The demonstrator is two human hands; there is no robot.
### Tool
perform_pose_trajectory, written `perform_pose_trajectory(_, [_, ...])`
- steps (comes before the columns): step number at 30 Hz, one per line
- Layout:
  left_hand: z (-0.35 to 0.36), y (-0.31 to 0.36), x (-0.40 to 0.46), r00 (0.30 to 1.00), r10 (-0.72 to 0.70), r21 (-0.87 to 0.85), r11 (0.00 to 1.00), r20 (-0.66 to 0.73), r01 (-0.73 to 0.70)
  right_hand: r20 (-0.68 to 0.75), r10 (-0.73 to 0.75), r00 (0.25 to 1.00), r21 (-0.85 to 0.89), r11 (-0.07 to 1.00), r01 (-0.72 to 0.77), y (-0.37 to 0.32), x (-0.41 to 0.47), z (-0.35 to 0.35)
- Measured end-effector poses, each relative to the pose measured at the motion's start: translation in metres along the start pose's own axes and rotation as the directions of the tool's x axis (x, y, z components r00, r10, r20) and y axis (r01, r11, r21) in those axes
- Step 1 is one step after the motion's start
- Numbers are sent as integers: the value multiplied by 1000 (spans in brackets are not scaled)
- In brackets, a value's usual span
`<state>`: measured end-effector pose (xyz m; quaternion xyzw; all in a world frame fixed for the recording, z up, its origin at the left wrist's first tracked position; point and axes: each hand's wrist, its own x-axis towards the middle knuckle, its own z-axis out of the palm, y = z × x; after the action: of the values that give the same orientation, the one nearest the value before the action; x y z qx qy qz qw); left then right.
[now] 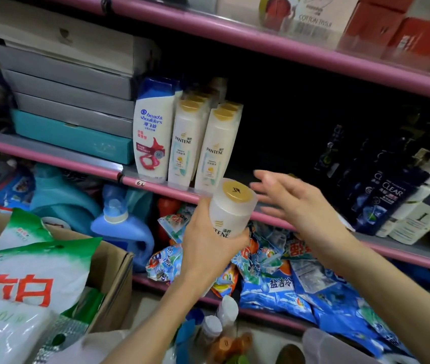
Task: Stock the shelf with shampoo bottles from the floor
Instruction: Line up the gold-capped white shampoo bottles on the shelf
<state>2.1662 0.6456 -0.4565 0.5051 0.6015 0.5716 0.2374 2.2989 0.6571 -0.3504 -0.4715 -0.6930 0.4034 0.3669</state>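
Note:
My left hand (pixel 208 245) grips a white Pantene shampoo bottle (pixel 231 208) with a gold cap, held just below the pink shelf edge (pixel 156 183). My right hand (pixel 295 203) hovers to the right of it with fingers spread, holding nothing. On the shelf stand two rows of white Pantene bottles (pixel 216 145) and a Head & Shoulders bottle (pixel 153 132). A dark gap in the shelf lies right of them. Down on the floor stand several more bottles (pixel 221 327).
Dark Clear bottles (pixel 387 198) and white bottles fill the shelf's right end. Stacked grey and teal boxes (pixel 72 101) sit at its left. Blue detergent bags (pixel 287 279) fill the lower shelf. A cardboard box (pixel 114 279) with white bags stands at lower left.

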Motion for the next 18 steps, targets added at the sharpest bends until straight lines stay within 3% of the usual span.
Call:
perform_pose_trajectory(2, [4,1,-4,1000,23,15,1000,19,-23,66,-55,996,-76,995,60,-5,3,10])
perform_pose_trajectory(4, [6,0,-6,998,46,27,999,30,-47,53,-116,992,-232,965,125,-3,4,13])
perform_pose_trajectory(7, [8,0,-7,995,94,57,994,28,-95,41,-168,985,-308,936,173,-1,2,10])
perform_pose_trajectory(13, [7,4,-7,983,179,108,977,32,-182,12,-260,966,-307,918,251,7,-4,5])
perform_pose_trajectory(18, [3,8,-9,979,190,185,962,76,-201,26,-188,982,-125,974,190,12,-6,0])
